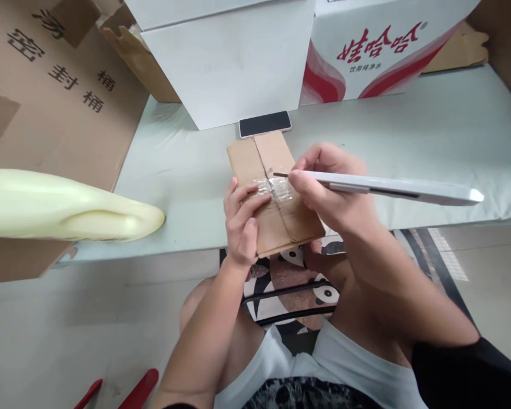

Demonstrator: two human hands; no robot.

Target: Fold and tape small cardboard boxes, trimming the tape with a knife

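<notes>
A small brown cardboard box (289, 221) lies near the front edge of the pale bench, tilted slightly. Clear tape (283, 190) crosses the seam along its top. My left hand (241, 224) grips the box at its left side, its fingers over the top near the tape. Between the fingers and thumb of my right hand (334, 190) is a long white utility knife (392, 187). Its thin dark tip points left, over the seam just above the tape; whether it touches the cardboard I cannot tell. Part of the box's right side is hidden behind my right hand.
Just beyond the box lies a phone (264, 124). Behind it stand a white carton (234, 74) and a red-and-white carton (366, 62). A large brown carton (80, 130) and a pale green smooth object (89, 207) occupy the left. Red objects (140, 389) lie on the floor.
</notes>
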